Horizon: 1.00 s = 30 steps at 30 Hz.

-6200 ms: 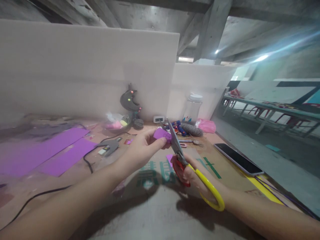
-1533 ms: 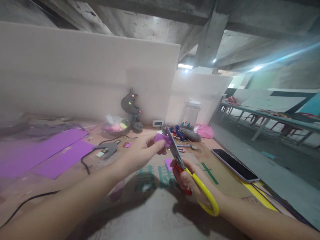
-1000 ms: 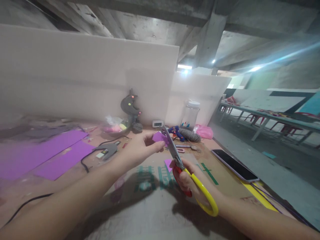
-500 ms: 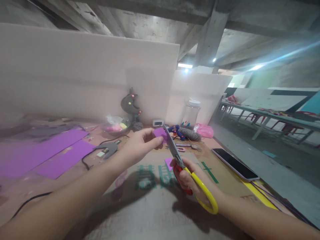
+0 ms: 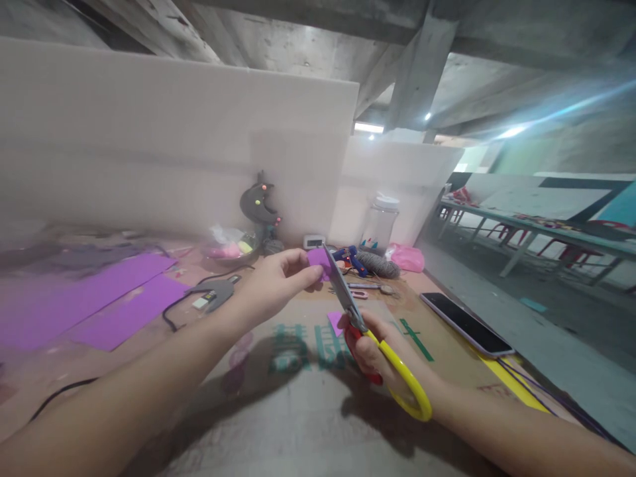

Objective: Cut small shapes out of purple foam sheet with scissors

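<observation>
Above the cardboard sheet point(image 5: 447, 371) laid on the table point(image 5: 116, 368), a small purple piece point(image 5: 318, 263) is held off the surface in the left hand point(image 5: 271, 288). The fingers of this hand are clamped on the piece, thumb on the near face, with its right-hand portion projecting toward the blades. The right hand point(image 5: 375, 348) grips the scissors point(image 5: 356, 318), fingers closed around the red and yellow handles; the blades point up and slightly left, their tips near the right edge of the piece. The blades look nearly together; whether they bite into the material at this instant cannot be determined. The step in hand appears to be trimming the piece along its edge. The next cut would seem to call for a firm pinch with the left fingers clear of the blade line, a slight turn of the piece to present the edge, and short strokes near the tips. Since the piece is small, the main hazard is judged to be the blade passing close to the left thumb. A purple scrap point(image 5: 335, 322) lies on the cardboard sheet beside the right hand; two larger purple sheets point(image 5: 89, 295) lie on the table to the left. A phone point(image 5: 467, 321) rests to the right, well apart from the blades.
</observation>
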### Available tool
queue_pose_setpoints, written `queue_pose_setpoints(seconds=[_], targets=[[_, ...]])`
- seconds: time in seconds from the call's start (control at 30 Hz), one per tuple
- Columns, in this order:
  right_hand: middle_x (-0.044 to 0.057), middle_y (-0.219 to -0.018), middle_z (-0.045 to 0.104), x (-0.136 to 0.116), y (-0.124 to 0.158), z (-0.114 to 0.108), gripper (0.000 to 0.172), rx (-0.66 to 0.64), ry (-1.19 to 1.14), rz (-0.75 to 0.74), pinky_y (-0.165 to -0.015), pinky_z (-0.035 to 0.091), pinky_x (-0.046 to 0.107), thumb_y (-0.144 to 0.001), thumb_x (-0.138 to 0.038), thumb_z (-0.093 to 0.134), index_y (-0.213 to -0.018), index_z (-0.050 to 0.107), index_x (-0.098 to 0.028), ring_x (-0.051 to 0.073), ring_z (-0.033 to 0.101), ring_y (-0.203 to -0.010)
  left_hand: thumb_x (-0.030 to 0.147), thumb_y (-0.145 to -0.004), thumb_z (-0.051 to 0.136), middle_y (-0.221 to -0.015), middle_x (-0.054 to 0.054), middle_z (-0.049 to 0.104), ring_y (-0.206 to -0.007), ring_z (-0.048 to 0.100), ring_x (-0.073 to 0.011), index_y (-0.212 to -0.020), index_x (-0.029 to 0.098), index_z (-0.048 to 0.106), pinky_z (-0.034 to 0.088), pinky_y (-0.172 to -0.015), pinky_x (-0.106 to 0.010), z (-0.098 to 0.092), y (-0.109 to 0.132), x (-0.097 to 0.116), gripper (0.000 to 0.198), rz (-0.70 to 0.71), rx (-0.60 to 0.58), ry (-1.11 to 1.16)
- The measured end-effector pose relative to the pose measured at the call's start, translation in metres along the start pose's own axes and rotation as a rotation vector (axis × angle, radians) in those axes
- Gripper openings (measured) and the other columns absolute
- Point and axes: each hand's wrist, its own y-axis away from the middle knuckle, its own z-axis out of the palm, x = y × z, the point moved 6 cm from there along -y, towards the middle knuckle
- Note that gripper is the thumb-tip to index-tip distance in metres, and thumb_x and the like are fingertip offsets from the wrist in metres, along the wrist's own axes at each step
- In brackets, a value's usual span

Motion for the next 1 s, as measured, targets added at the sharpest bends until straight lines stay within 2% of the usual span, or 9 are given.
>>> queue_pose_setpoints(seconds=[0.3, 0.5, 0.67, 0.87, 1.0], targets=[[-0.009, -0.065, 0.037, 0.000, 0.001, 0.001, 0.061, -0.001, 0.004, 0.019, -0.042, 0.023, 0.019, -0.079, -0.074, 0.067, -0.103, 0.053, -0.019, 0.006, 0.027, -0.049, 0.046, -0.092, 0.064, -0.084, -0.001, 0.072, -0.084, 0.067, -0.0174, -0.086, 0.019, 0.064, 0.049, -0.081, -0.032, -0.004, -0.001, -0.003, 0.027, -0.001, 0.015, 0.011], [-0.009, -0.065, 0.037, 0.004, -0.002, -0.001, 0.058, 0.048, -0.076, -0.032, -0.040, 0.023, 0.020, -0.080, -0.070, 0.070, -0.104, 0.054, -0.020, 0.006, 0.027, -0.047, 0.042, -0.093, 0.060, -0.078, -0.001, 0.068, -0.079, 0.065, -0.0156, -0.080, 0.018, 0.063, 0.050, -0.080, -0.030, 0.009, 0.003, 0.005, 0.028, 0.012, -0.020, -0.002], [-0.009, -0.066, 0.037, 0.006, -0.002, -0.001, 0.057, 0.059, -0.094, -0.045, -0.040, 0.024, 0.020, -0.081, -0.068, 0.070, -0.107, 0.054, -0.020, 0.006, 0.028, -0.047, 0.042, -0.094, 0.059, -0.079, -0.001, 0.068, -0.080, 0.065, -0.0162, -0.079, 0.018, 0.063, 0.050, -0.080, -0.029, 0.011, 0.006, 0.007, 0.028, 0.038, 0.038, 0.001], [-0.007, -0.070, 0.038, 0.006, 0.000, 0.000, 0.057, 0.031, -0.038, -0.055, -0.043, 0.025, 0.021, -0.083, -0.070, 0.066, -0.109, 0.054, -0.020, 0.007, 0.026, -0.050, 0.041, -0.093, 0.060, -0.081, -0.001, 0.068, -0.081, 0.065, -0.0156, -0.084, 0.017, 0.063, 0.050, -0.078, -0.029, 0.008, 0.008, 0.007, 0.025, 0.076, 0.093, 0.027], [-0.004, -0.077, 0.043, 0.001, 0.003, 0.001, 0.056, -0.058, 0.065, -0.134, -0.052, 0.031, 0.025, -0.092, -0.071, 0.053, -0.116, 0.053, -0.020, 0.010, 0.035, -0.057, 0.035, -0.091, 0.061, -0.080, -0.001, 0.067, -0.081, 0.065, -0.0152, -0.079, 0.018, 0.058, 0.050, -0.078, -0.028, 0.009, 0.011, 0.014, 0.022, 0.087, 0.086, 0.058]])
